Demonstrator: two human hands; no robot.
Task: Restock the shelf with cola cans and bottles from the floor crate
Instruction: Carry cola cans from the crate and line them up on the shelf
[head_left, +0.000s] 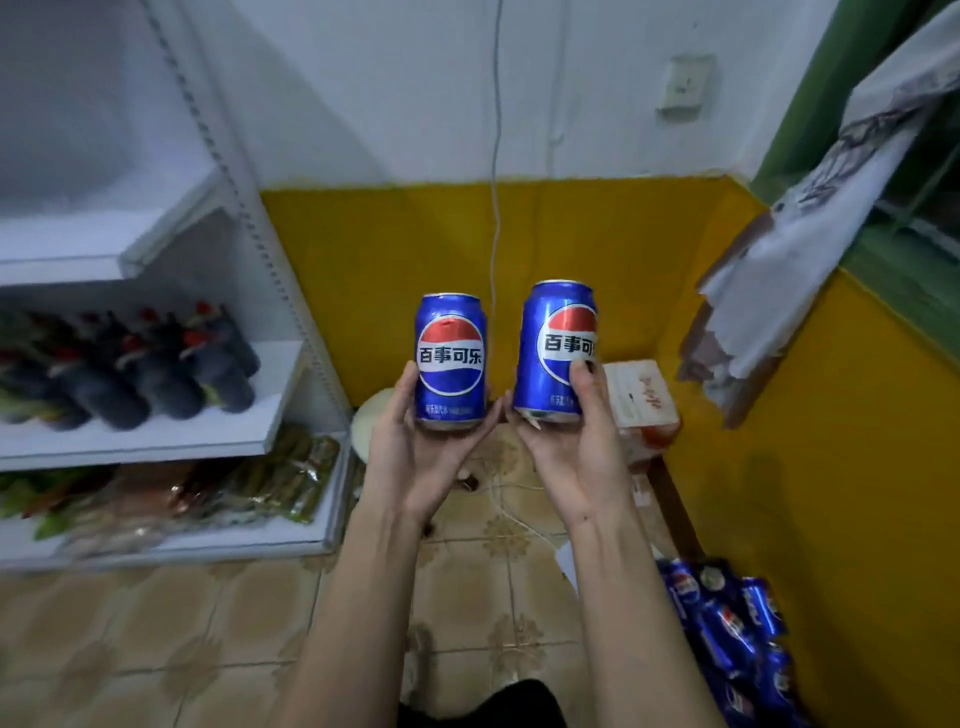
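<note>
Two blue cola cans stand upright in the air in front of me. My left hand (415, 441) grips the left can (451, 358) from below and behind. My right hand (576, 441) grips the right can (557, 345), with its thumb across the label. A heap of several more blue cola cans (727, 634) lies low at the right by the yellow wall. The white shelf unit (156, 441) stands at the left, and its middle board carries dark cola bottles (156, 369) with red caps.
The top shelf board (67, 244) shows nothing on it. Green and brown snack packets (208, 493) fill the bottom board. A red and white carton (641, 400) sits in the corner beyond the cans. A white cable hangs down the wall. Torn cloth hangs at the right. Tiled floor lies below.
</note>
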